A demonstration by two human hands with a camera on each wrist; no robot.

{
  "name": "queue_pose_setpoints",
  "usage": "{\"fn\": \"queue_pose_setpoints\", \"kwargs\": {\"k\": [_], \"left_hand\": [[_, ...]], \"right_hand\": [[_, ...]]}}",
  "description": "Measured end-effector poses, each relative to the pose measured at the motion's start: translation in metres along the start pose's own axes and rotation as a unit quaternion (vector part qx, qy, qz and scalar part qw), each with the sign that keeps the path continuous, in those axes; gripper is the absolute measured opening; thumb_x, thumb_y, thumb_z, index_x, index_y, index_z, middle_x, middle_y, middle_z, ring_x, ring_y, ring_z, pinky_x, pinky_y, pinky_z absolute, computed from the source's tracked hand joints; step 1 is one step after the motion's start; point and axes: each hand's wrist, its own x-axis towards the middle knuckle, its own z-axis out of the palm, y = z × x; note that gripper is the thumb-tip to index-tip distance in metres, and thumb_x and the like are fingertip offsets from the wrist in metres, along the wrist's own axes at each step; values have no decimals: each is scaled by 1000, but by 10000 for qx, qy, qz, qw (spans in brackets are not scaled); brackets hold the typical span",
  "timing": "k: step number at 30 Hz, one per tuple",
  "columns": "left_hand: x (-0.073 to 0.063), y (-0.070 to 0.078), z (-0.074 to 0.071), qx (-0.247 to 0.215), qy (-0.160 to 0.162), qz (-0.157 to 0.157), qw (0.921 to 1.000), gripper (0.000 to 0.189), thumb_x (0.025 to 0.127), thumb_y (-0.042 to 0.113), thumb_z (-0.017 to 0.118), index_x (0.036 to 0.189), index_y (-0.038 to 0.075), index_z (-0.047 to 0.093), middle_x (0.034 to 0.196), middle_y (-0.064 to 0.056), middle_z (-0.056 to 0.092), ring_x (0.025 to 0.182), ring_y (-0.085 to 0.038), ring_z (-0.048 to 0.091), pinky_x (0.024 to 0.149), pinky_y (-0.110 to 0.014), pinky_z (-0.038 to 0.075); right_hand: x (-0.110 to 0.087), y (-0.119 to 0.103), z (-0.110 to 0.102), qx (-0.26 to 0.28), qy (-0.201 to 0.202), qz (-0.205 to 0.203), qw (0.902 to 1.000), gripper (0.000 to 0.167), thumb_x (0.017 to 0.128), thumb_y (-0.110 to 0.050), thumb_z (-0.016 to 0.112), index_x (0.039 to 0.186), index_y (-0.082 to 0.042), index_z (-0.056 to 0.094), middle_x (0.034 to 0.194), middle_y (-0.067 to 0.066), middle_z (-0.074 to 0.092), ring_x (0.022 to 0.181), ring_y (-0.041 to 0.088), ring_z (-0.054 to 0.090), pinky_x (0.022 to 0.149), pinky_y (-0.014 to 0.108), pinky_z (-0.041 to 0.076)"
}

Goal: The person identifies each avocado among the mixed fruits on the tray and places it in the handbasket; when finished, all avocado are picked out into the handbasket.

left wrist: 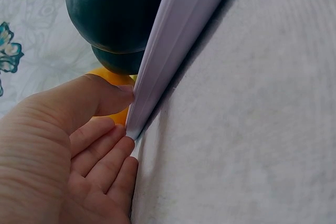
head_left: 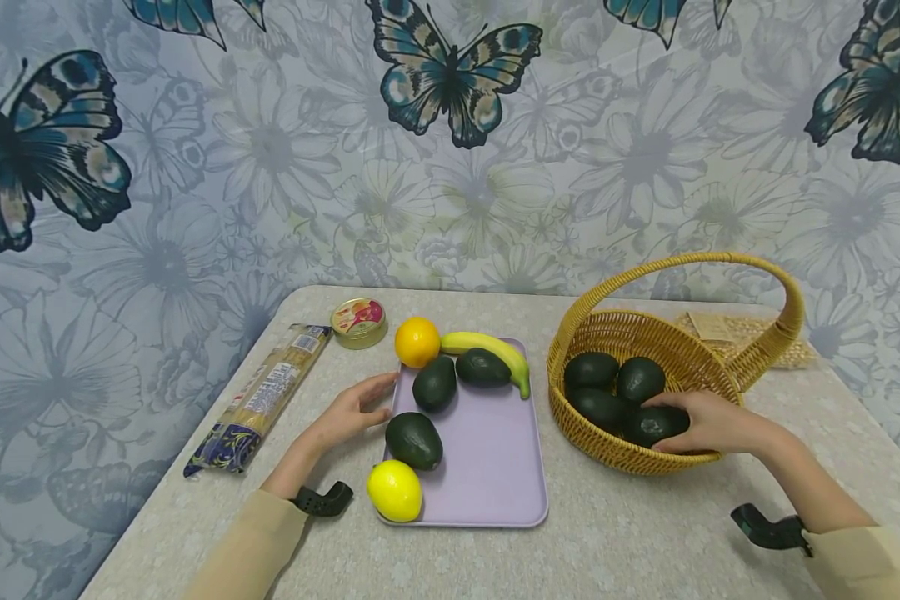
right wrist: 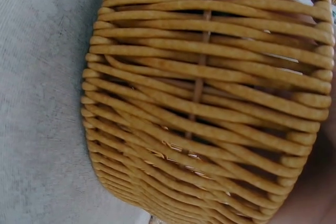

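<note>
My right hand (head_left: 716, 423) reaches into a yellow wicker basket (head_left: 607, 450) and holds a dark green avocado (head_left: 652, 427), thumb and fingers on either side. Several other avocados (head_left: 591, 370) lie in the basket. In the right wrist view the woven basket wall (right wrist: 199, 98) hides most of that hand. My left hand (head_left: 351, 410) is at the left edge of a lilac tray (head_left: 487, 467). The left wrist view shows its thumb at the tray's rim (left wrist: 157, 61) and its fingers nearly straight beside it. On the tray are three avocados (head_left: 414, 441), a banana (head_left: 513, 360) and a lemon (head_left: 395, 491).
An orange (head_left: 417, 342) sits at the tray's back left corner. Behind it stands a round tin (head_left: 359, 322). A pasta packet (head_left: 262, 400) lies along the table's left side. Behind the basket is a beige woven item (head_left: 791, 357). A butterfly-patterned wall (head_left: 450, 208) backs the table.
</note>
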Motion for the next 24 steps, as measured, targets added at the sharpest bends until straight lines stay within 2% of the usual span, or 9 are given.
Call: {"fn": "queue_pose_setpoints", "kwargs": {"k": [6,11,19,21,24], "left_hand": [[0,-1,0,9,-29,59,10000,60,90,8,63,144,3,36,148,-14,35,135,-33,32,108,-48,28],[1,-2,0,-13,-50,144,9999,60,90,6,62,144,0,35,148,-18,34,134,-36,31,108,-52,27],[0,-1,1,-17,-27,98,9999,61,90,5,62,144,-1,33,148,-19,33,135,-37,30,108,-52,26],[1,-1,1,0,-30,100,9999,61,90,6,62,144,0,34,148,-18,33,135,-36,31,108,-51,26],[0,0,1,52,-17,122,9999,60,90,8,63,144,1,35,148,-17,34,134,-36,31,108,-51,26]], "right_hand": [[-5,0,-5,224,100,73,9997,61,77,-44,75,121,-5,61,116,15,62,104,34,58,78,43,51],[-10,-1,-9,433,252,82,9987,63,80,-42,73,124,0,58,120,17,61,109,37,56,84,49,50],[-15,-8,-17,631,520,47,9966,60,82,-34,73,126,1,55,122,15,60,111,34,57,86,48,50],[-18,-15,-21,642,637,4,9959,59,82,-34,73,128,-2,55,123,13,60,111,31,57,86,45,51],[-24,-33,-28,824,784,-254,9932,56,83,-29,73,130,-7,54,125,7,60,113,18,56,85,33,52]]}}
